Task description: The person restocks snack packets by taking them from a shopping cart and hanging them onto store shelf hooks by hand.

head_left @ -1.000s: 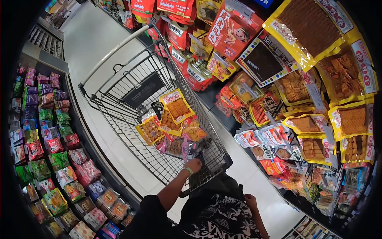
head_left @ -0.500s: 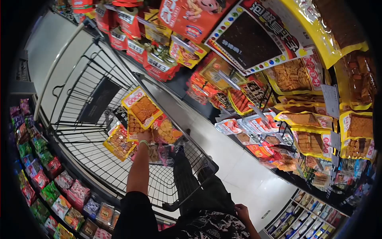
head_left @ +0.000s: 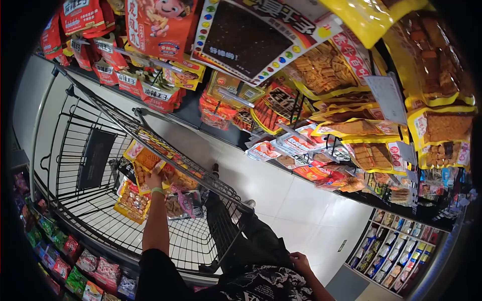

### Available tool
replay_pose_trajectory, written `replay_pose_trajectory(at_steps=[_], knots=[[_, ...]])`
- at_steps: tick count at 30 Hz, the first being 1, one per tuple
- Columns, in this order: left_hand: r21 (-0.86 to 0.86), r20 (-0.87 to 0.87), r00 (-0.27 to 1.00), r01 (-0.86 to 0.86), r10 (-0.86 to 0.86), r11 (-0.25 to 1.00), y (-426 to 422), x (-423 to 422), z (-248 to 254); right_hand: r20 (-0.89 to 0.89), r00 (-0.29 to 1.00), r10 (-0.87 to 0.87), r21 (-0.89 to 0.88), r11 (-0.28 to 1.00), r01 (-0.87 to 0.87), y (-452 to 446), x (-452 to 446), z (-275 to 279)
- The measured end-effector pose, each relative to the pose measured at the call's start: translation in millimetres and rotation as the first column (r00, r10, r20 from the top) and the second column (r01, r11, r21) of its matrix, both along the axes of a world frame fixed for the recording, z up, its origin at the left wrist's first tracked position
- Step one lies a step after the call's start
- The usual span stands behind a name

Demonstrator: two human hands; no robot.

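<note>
The person is wearing a black shirt with white pictures on it. The right hand is hanging down by the person's side, fingers curling a bit, and I cannot tell if it is holding anything. The left hand is reaching into a shopping cart, with 1 green band going around its wrist. It is touching yellow snack packs there, but I cannot tell if it is grasping any. Another yellow pack is lying just beside the hand. A see-through pack is lying closer to the person's legs. The cart is standing on the shiny floor. Beside it, more snacks are hanging near a black sign, and red bags are hanging farther along.
</note>
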State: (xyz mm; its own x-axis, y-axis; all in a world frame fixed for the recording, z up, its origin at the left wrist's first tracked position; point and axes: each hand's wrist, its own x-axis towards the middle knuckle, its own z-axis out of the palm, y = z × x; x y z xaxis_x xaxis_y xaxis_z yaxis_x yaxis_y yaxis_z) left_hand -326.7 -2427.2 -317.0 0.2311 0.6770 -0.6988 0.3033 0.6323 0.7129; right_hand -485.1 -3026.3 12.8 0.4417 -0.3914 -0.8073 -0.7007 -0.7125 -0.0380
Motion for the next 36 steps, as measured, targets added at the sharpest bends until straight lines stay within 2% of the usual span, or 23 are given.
replay_pose_trajectory(at_steps=[2,5,8,11,14,15,16,18,20,21,23,24,25,26,27,28,29,30,31,32,33,36], knots=[[0.251,0.041,0.998,0.029,-0.040,0.968,-17.2,-11.7,20.6,0.038,0.998,0.041,0.031,0.999,-0.042,-6.0,2.1,-4.7],[0.270,0.193,0.963,0.131,-0.187,0.954,-43.2,-16.8,161.8,0.006,0.999,0.044,0.032,0.999,-0.044,-7.4,5.4,-6.2],[0.312,0.319,0.948,-0.119,0.014,0.943,-62.4,-34.9,202.0,0.082,0.995,0.055,0.113,0.992,-0.064,-11.1,18.0,-10.7],[0.159,0.451,0.887,-0.195,0.105,0.968,-80.1,-45.1,287.3,0.121,0.987,0.110,0.173,0.976,-0.130,-3.5,35.9,-8.4],[0.116,0.637,0.770,-0.043,-0.041,0.992,-95.3,-60.1,350.7,0.169,0.974,0.152,0.207,0.960,-0.186,11.5,66.1,-8.3],[0.118,0.622,0.780,-0.002,-0.072,0.993,-101.1,-66.9,361.8,0.236,0.950,0.202,0.238,0.936,-0.258,19.2,78.5,-5.4],[0.065,0.623,0.782,-0.088,0.029,0.994,-109.6,-74.0,358.0,0.278,0.941,0.192,0.291,0.917,-0.272,25.9,89.9,-1.0],[-0.029,0.612,0.786,-0.091,0.090,0.995,-129.4,-75.2,389.7,0.283,0.958,0.046,0.497,0.847,-0.187,51.1,112.3,16.1],[-0.166,0.641,0.760,0.001,0.108,0.986,-159.3,-65.3,438.8,0.286,0.957,-0.038,0.712,0.677,-0.186,78.3,134.7,50.0],[-0.133,0.660,0.749,0.044,0.055,0.990,-166.1,-72.5,420.5,0.207,0.970,-0.124,0.823,0.559,-0.104,91.2,144.5,70.8],[-0.098,0.714,0.700,0.108,-0.006,0.989,-191.1,-67.2,427.9,0.014,0.968,-0.249,0.962,0.268,0.055,111.1,155.2,111.1],[-0.092,0.748,0.662,0.164,-0.040,0.982,-197.6,-67.0,434.2,-0.027,0.949,-0.314,0.993,0.102,0.062,123.4,151.3,128.9],[-0.071,0.722,0.687,0.198,-0.087,0.978,-209.0,-71.8,434.6,-0.077,0.929,-0.363,0.996,-0.067,0.057,128.4,148.3,141.7],[0.172,0.699,0.646,0.264,-0.307,0.949,-216.2,-76.0,432.8,-0.133,0.908,-0.398,0.971,-0.236,0.039,128.1,145.9,148.9],[0.406,0.623,0.593,0.313,-0.511,0.858,-223.8,-77.5,431.9,-0.151,0.905,-0.398,0.960,-0.276,0.039,120.7,143.3,145.1],[0.241,0.743,0.497,0.427,-0.448,0.872,-229.6,-79.8,434.2,-0.118,0.880,-0.461,0.979,-0.200,0.026,116.6,139.7,148.9],[0.069,0.827,0.437,0.544,-0.352,0.837,-236.8,-74.7,457.1,-0.078,0.853,-0.516,0.992,-0.125,0.015,113.9,138.5,153.7],[0.220,0.727,0.369,0.673,-0.579,0.706,-238.7,-73.1,466.4,-0.037,0.825,-0.564,0.999,-0.049,0.011,110.6,137.5,157.9],[0.341,0.579,0.271,0.776,-0.769,0.531,-240.2,-68.3,473.3,-0.084,0.773,-0.629,0.996,-0.027,0.086,103.3,140.0,154.1],[0.422,0.397,0.147,0.847,-0.906,0.322,-241.5,-65.7,480.0,-0.071,0.749,-0.659,0.996,-0.009,0.086,97.7,141.0,158.2],[0.352,0.354,0.097,0.908,-0.930,0.229,-245.5,-63.8,480.7,-0.053,0.723,-0.688,0.997,0.007,0.079,92.6,145.6,162.9],[0.308,0.437,0.061,0.927,-0.897,0.212,-262.5,-47.8,472.8,0.074,0.708,-0.702,0.995,0.094,-0.010,73.7,150.0,166.7]])
